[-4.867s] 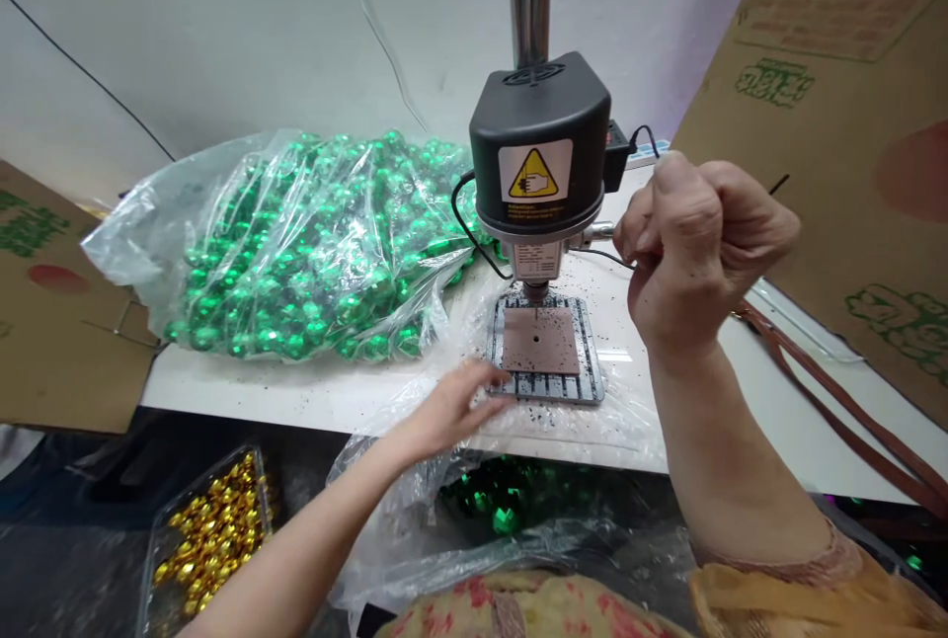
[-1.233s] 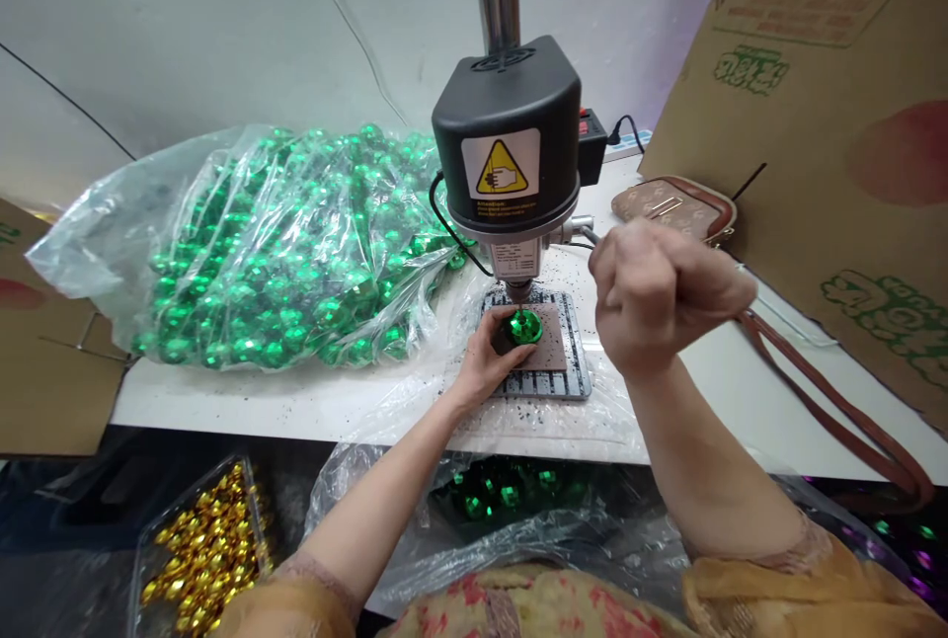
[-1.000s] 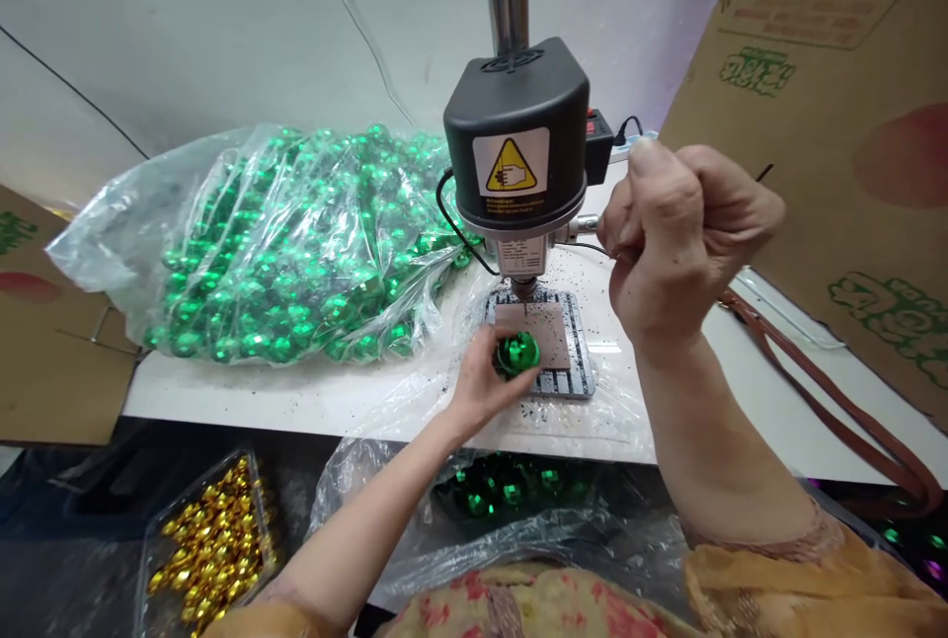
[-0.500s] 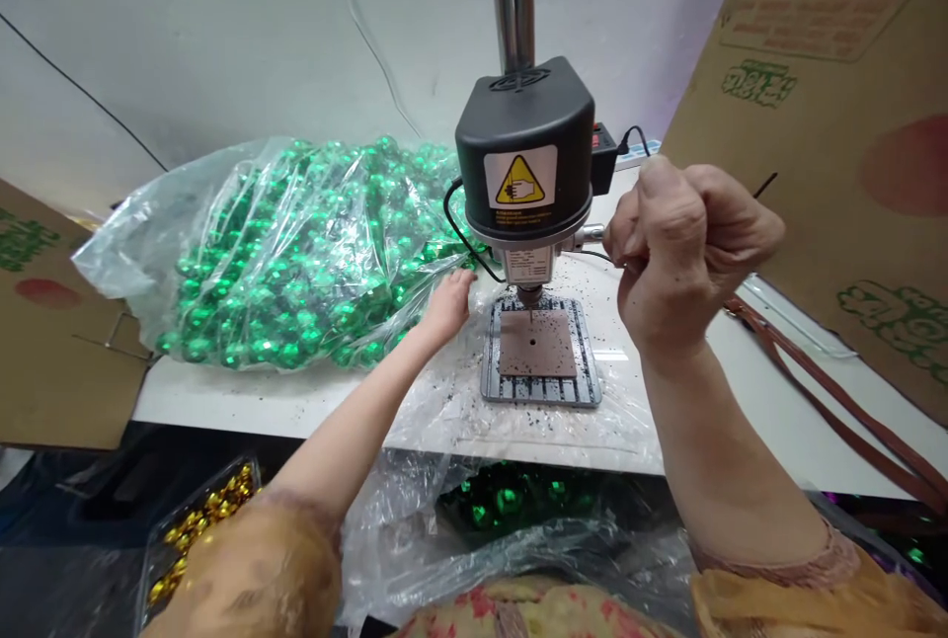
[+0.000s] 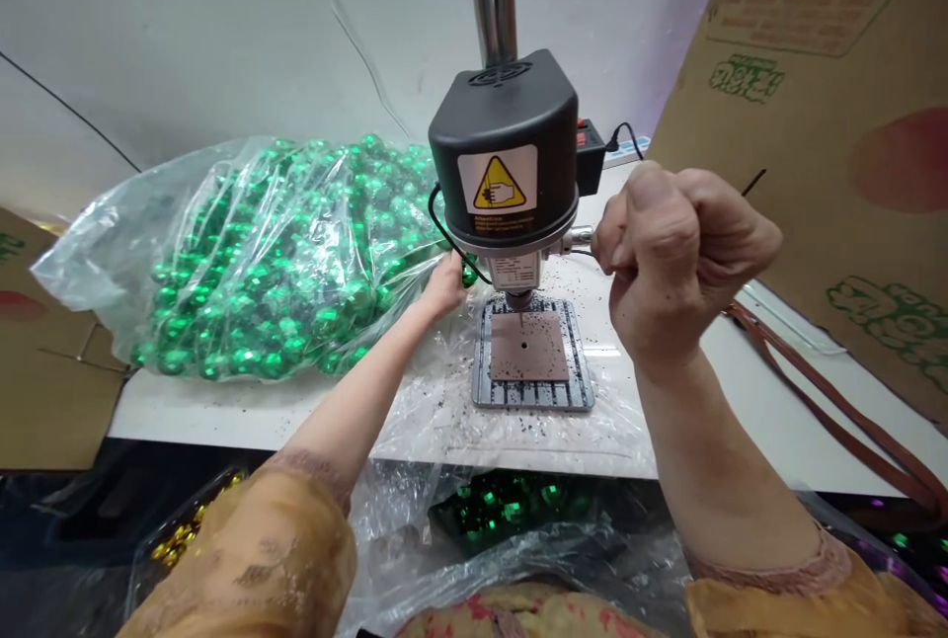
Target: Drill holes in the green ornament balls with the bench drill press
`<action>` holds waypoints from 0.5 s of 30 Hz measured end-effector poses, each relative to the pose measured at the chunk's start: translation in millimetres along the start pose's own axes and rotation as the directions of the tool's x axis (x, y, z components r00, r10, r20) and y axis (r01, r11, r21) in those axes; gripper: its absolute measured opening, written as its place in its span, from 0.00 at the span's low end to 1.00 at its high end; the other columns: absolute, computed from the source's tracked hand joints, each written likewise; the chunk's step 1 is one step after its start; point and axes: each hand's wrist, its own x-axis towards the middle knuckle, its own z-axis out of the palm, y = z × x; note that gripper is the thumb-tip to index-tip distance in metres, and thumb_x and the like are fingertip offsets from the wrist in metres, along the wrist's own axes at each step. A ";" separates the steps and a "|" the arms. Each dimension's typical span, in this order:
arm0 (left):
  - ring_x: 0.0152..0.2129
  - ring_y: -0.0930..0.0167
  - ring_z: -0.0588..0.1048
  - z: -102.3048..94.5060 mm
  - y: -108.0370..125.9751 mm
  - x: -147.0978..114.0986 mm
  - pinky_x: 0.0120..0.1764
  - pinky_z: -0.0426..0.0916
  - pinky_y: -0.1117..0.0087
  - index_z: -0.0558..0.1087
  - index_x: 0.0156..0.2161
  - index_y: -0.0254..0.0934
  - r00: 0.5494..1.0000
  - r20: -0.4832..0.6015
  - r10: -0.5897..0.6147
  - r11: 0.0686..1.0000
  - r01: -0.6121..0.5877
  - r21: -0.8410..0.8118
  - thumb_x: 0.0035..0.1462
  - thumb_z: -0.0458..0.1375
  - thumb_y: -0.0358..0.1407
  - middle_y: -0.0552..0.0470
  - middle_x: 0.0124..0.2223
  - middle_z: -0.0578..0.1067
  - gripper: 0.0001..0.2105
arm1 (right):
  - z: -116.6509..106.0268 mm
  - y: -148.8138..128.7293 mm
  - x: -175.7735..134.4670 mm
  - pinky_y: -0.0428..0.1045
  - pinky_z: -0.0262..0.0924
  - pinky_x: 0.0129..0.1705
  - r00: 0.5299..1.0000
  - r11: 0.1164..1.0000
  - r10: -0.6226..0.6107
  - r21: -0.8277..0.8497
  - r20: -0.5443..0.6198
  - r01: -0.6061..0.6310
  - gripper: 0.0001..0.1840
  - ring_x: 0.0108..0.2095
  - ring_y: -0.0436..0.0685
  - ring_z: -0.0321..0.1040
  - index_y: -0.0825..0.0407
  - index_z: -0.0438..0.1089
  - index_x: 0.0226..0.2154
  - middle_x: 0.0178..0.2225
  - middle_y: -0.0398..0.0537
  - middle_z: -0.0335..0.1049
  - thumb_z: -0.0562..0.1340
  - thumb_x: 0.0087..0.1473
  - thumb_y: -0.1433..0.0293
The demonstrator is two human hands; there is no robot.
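My right hand (image 5: pixel 677 258) is closed in a fist around the feed handle (image 5: pixel 581 238) of a small black bench drill press (image 5: pixel 508 149), at its right side. To the left of the machine my left hand (image 5: pixel 444 284) reaches in at the mouth of a clear plastic bag of shiny green faceted balls (image 5: pixel 285 268). Green shows right beside its fingers, whose tips are mostly hidden, so I cannot tell whether they grip a ball. Below the drill bit, a brown board (image 5: pixel 529 352) with one dark hole lies on the slotted metal base (image 5: pixel 483 383).
Dark shavings litter the base and the white table (image 5: pixel 222 411). Cardboard boxes (image 5: pixel 836 174) (image 5: pixel 51 371) flank the work area. A brown strap (image 5: pixel 822 396) lies at right. In my lap is plastic with green balls (image 5: pixel 504 505); a container of gold balls (image 5: pixel 182 534) sits lower left.
My left hand has moved slightly up and away, further into the mouth of the bag of balls. My right hand keeps its hold on the handle. The view has shifted a little.
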 end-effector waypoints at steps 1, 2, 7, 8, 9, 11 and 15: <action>0.44 0.60 0.75 -6.3 6.7 -9.4 0.50 0.71 0.59 0.74 0.46 0.36 0.999 0.024 0.023 1.000 -0.023 -0.015 0.45 0.69 0.30 0.44 0.45 0.77 0.20 | -0.3 -0.8 -0.2 0.55 0.45 0.21 1.000 1.000 0.005 0.006 0.001 -0.005 0.26 0.16 0.50 0.47 0.48 0.52 0.17 0.15 0.40 0.45 0.63 0.61 0.63; 0.44 0.61 0.75 -12.8 14.5 -20.4 0.51 0.71 0.60 0.74 0.48 0.37 0.998 0.048 0.049 0.999 -0.048 -0.022 0.46 0.68 0.30 0.45 0.47 0.76 0.21 | -0.6 -1.5 -0.5 0.55 0.46 0.22 1.000 1.000 0.010 0.008 0.002 -0.010 0.26 0.17 0.50 0.48 0.48 0.52 0.17 0.15 0.40 0.46 0.63 0.61 0.63; 0.46 0.66 0.75 -31.9 56.0 -83.8 0.51 0.70 0.63 0.71 0.56 0.41 0.998 0.029 0.061 0.962 -0.051 -0.268 0.54 0.65 0.34 0.47 0.50 0.76 0.23 | -1.5 -0.3 -3.0 0.56 0.51 0.24 1.000 1.000 0.012 -0.024 0.008 -0.012 0.25 0.18 0.52 0.52 0.47 0.56 0.18 0.16 0.41 0.51 0.62 0.62 0.60; 0.45 0.66 0.76 -30.4 61.8 -94.7 0.51 0.71 0.63 0.69 0.57 0.41 0.998 0.044 0.034 0.934 -0.016 -0.358 0.55 0.66 0.36 0.47 0.49 0.77 0.24 | -1.6 0.7 -3.3 0.56 0.51 0.24 1.000 0.999 0.005 -0.044 0.012 -0.005 0.25 0.18 0.53 0.52 0.47 0.56 0.18 0.16 0.41 0.52 0.61 0.62 0.58; 0.44 0.66 0.76 -27.2 66.2 -104.1 0.50 0.72 0.63 0.68 0.57 0.41 0.997 0.078 0.010 0.901 0.025 -0.434 0.56 0.66 0.38 0.47 0.49 0.77 0.24 | -1.6 1.6 -3.4 0.56 0.51 0.23 1.000 0.998 -0.002 -0.067 0.017 0.003 0.25 0.18 0.53 0.52 0.46 0.56 0.18 0.16 0.42 0.52 0.60 0.63 0.57; 0.42 0.67 0.77 -17.5 70.5 -117.2 0.48 0.72 0.64 0.69 0.55 0.40 0.988 0.152 -0.020 0.855 0.096 -0.509 0.57 0.67 0.42 0.47 0.47 0.78 0.23 | -1.7 2.8 -3.3 0.55 0.50 0.22 1.000 0.995 -0.012 -0.098 0.024 0.015 0.26 0.17 0.52 0.51 0.47 0.54 0.18 0.15 0.41 0.51 0.59 0.63 0.56; 0.43 0.65 0.77 0.5 68.9 -123.1 0.47 0.72 0.63 0.71 0.56 0.39 0.977 0.210 -0.043 0.867 0.141 -0.478 0.58 0.65 0.43 0.46 0.49 0.79 0.22 | -2.2 1.2 -2.1 0.52 0.48 0.20 1.000 0.998 -0.009 -0.060 0.030 0.010 0.27 0.16 0.48 0.48 0.48 0.50 0.18 0.15 0.39 0.49 0.60 0.64 0.59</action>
